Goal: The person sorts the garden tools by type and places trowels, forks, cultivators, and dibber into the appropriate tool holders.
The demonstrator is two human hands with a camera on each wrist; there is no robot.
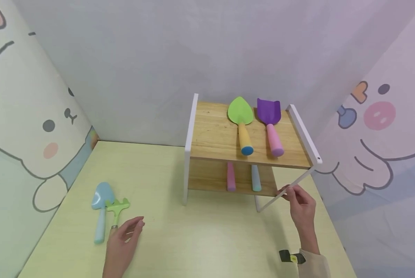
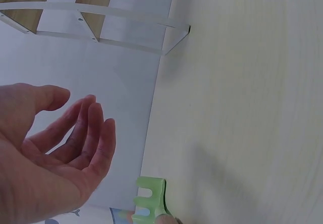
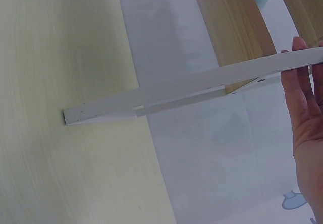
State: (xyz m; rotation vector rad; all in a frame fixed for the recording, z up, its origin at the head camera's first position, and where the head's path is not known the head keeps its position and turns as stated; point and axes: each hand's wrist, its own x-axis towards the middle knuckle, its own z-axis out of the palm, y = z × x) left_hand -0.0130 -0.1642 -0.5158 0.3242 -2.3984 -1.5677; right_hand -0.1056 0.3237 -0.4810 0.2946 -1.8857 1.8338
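A two-tier shelf (image 1: 207,131) with wooden boards and a white frame stands on the table. My right hand (image 1: 302,206) grips its right side bar; in the right wrist view the fingers (image 3: 303,90) pass behind the white bar (image 3: 176,88). On the top board lie a green toy trowel (image 1: 240,111) with a yellow handle and a purple shovel (image 1: 269,112) with a pink handle. My left hand (image 1: 121,245), empty and loosely curved, hovers by a green hand rake (image 1: 117,207), covering part of its handle. A light blue trowel (image 1: 101,216) lies beside the rake.
On the lower board (image 1: 207,175), a pink handle (image 1: 231,177) and a light blue handle (image 1: 256,178) show, their other ends hidden by the top board. A grey curtain (image 1: 141,77) hangs behind the table (image 1: 200,239), with cartoon-printed cloth at both sides.
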